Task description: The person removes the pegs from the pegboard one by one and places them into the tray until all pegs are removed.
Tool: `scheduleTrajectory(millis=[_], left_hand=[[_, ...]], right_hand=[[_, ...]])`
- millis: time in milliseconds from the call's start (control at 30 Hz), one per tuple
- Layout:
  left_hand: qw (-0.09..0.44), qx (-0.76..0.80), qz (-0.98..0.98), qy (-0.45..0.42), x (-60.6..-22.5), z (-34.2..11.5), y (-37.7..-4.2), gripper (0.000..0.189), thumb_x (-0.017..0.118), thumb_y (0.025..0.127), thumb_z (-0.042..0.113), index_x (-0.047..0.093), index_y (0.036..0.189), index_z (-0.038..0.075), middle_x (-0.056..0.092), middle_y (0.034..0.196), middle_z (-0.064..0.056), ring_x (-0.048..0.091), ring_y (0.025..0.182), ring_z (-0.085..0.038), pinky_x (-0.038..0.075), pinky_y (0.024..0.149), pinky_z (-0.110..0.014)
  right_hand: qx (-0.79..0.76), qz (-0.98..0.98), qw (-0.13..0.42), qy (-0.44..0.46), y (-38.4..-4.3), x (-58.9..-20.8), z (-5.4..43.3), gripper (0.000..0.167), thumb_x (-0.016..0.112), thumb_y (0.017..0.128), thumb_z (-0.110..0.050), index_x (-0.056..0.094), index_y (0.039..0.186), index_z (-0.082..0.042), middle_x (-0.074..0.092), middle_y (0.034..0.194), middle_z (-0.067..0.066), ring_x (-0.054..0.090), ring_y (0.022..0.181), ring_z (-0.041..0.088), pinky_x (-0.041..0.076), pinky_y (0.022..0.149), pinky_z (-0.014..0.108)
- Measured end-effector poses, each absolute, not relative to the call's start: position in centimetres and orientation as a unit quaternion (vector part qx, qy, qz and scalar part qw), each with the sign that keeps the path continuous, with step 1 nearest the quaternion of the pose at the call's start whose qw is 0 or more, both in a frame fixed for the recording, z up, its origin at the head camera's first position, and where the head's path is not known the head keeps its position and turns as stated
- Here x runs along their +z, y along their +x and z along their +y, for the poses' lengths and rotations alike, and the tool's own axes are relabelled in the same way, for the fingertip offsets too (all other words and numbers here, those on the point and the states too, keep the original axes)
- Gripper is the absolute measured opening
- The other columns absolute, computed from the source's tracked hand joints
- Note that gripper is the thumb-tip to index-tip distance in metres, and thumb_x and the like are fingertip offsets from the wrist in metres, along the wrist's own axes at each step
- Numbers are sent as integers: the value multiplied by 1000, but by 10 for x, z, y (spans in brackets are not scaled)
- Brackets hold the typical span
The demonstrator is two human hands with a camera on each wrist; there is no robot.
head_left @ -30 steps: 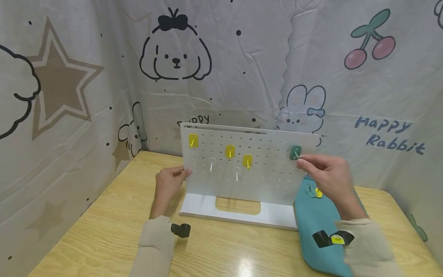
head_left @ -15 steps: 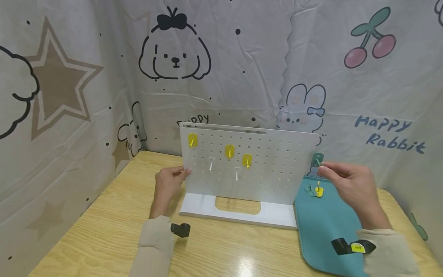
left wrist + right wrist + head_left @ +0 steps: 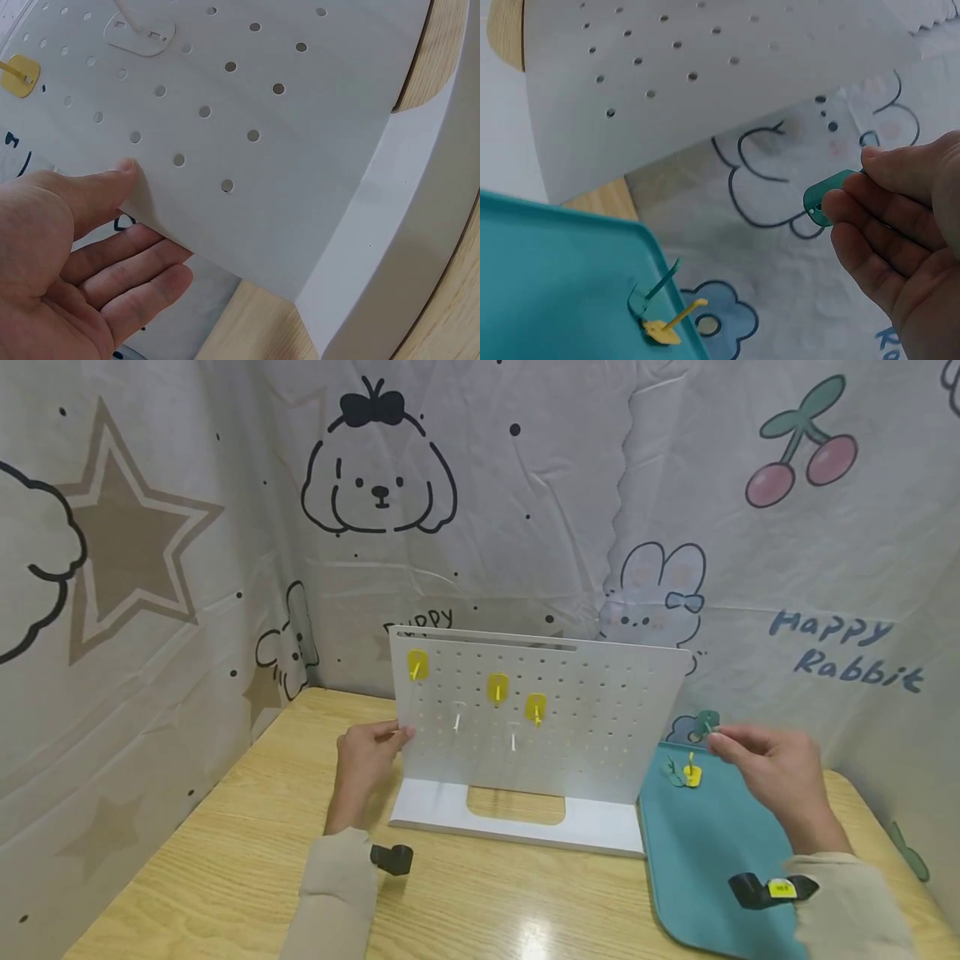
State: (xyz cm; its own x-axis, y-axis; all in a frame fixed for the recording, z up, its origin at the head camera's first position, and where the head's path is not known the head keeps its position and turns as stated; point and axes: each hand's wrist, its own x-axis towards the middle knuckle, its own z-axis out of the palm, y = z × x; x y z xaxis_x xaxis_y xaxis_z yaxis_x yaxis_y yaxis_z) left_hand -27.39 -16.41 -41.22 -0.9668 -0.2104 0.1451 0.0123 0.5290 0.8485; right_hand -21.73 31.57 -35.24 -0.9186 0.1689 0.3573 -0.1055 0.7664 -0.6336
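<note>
A white pegboard (image 3: 570, 718) stands upright on its base. My left hand (image 3: 367, 760) grips its left edge, the thumb on the front face and the fingers behind, as the left wrist view shows. Several hooks hang on the board, among them a yellow hook (image 3: 498, 688) near the middle and a clear hook (image 3: 457, 718) lower left. Right of the board, my right hand (image 3: 776, 777) pinches a green hook (image 3: 827, 196) between thumb and fingertips, above the far end of the teal tray (image 3: 720, 860). Another yellow hook (image 3: 662, 332) and a green hook (image 3: 639, 300) lie in that tray.
The tray lies close against the right end of the board's base. Wooden table (image 3: 225, 860) surface shows in front and to the left. A printed curtain (image 3: 525, 485) hangs close behind and on both sides.
My right hand has drawn the green hook away from the board's upper right, moving right and down to above the tray's far end. The left hand keeps its grip on the board.
</note>
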Motion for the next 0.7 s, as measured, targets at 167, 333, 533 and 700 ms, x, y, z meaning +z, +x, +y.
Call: scheduleTrajectory(millis=[167,333,533,700], left_hand=[[115,-481,-867,58,-412,-165,-274,34,71,96,32,73,121,9,74,105,-12,68,89,-26,48,66,-34],[123,-481,-866,54,-412,-165,-275,34,71,95,31,73,120,8,74,105,-13,67,84,-25,45,61,-33],[123,-481,-866,55,-414,-165,-274,33,72,95,30,74,119,8,74,105,-13,66,84,-24,44,59,-31],[126,-480,-867,51,-414,-164,-274,32,72,95,30,74,119,8,74,105,-13,65,83,-24,45,61,-32]], right_hand=[[343,-921,183,-37,-224,-366,325,40,62,102,-30,69,118,6,71,102,24,63,100,41,46,80,56],[358,-919,156,-57,-231,-377,333,43,62,101,-32,68,121,6,71,104,23,63,102,42,46,82,58],[361,-921,119,-81,-238,-391,345,44,62,102,-30,65,123,8,70,107,25,62,106,46,44,86,63],[356,-924,101,-100,-245,-402,354,43,64,100,-27,64,123,10,71,104,25,63,104,47,44,85,64]])
